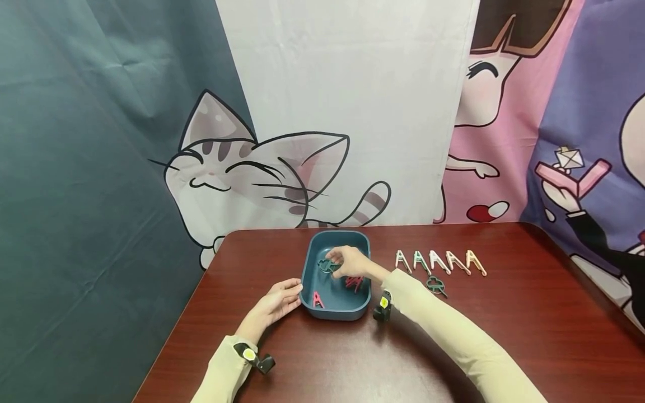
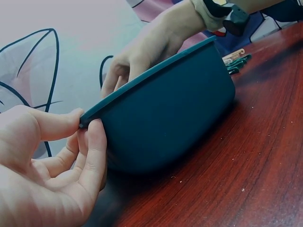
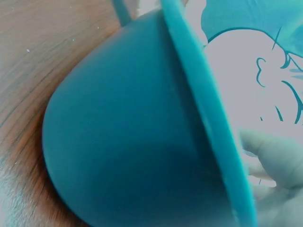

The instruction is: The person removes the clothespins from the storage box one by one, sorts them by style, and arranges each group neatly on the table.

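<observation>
A blue rectangular basin (image 1: pixel 336 314) stands on the table. At its left rim my left hand (image 1: pixel 278 302) pinches the edge between thumb and fingers, as the left wrist view shows closely. My right hand (image 1: pixel 351 262) reaches over the right rim into the basin, thumb and fingers spread about a dark green clip (image 1: pixel 326 266) with a cut-out outline. Whether they grip it I cannot tell. Also in the basin are a pink clothespin (image 1: pixel 317 300) near the front left and several red clips (image 1: pixel 354 283) beneath my right wrist, partly covered.
A row of several clothespins, including a white clothespin (image 1: pixel 439 261) and a yellow clothespin (image 1: pixel 475 262), lies right of the basin. Another dark green clip (image 1: pixel 435 286) lies in front of them. The reddish-brown table (image 1: pixel 509 313) meets a printed curtain (image 1: pixel 347 73) behind.
</observation>
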Tool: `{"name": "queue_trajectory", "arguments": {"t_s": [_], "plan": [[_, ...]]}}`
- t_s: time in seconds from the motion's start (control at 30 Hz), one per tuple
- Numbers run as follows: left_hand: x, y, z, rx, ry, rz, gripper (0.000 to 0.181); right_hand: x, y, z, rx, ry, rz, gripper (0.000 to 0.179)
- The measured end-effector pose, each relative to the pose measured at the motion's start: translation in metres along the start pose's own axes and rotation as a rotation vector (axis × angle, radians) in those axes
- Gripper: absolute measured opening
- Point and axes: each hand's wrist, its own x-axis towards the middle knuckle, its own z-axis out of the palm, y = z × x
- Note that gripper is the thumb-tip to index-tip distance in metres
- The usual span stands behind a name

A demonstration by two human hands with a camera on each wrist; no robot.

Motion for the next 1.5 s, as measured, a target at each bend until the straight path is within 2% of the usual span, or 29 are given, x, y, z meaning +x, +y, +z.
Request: {"name": "queue_trajectory", "arguments": {"t_s": [0.4, 0.6, 0.8, 0.93, 1.23, 1.3, 1.5], "plan": [[-0.001, 0.001, 0.000, -0.018, -0.031, -0.006, 0.012, -0.017, -0.003, -0.011, -0.018, 0.015, -0.072, 0.049], [-0.001, 0.001, -0.001, -0.017, -0.044, 0.007, 0.010, -0.027, -0.007, -0.017, -0.026, -0.013, -0.095, 0.049], [0.000, 0.000, -0.001, 0.002, -0.036, 0.006, 0.011, -0.035, -0.008, -0.023, -0.039, -0.011, -0.132, 0.050], [0.000, 0.000, -0.001, 0.014, -0.022, 0.007, 0.010, -0.039, -0.005, -0.026, -0.037, 0.017, -0.129, 0.051], [0.002, 0.000, -0.001, 0.010, -0.036, 0.009, 0.011, -0.051, 0.000, -0.032, -0.044, 0.047, -0.128, 0.048], [0.001, 0.001, -0.001, 0.022, -0.041, 0.010, 0.017, -0.053, 0.002, -0.034, -0.042, 0.056, -0.129, 0.049], [-0.004, 0.001, -0.002, 0.087, 0.001, 0.000, 0.054, -0.062, 0.005, -0.041, -0.040, 0.083, -0.118, 0.050]]}}
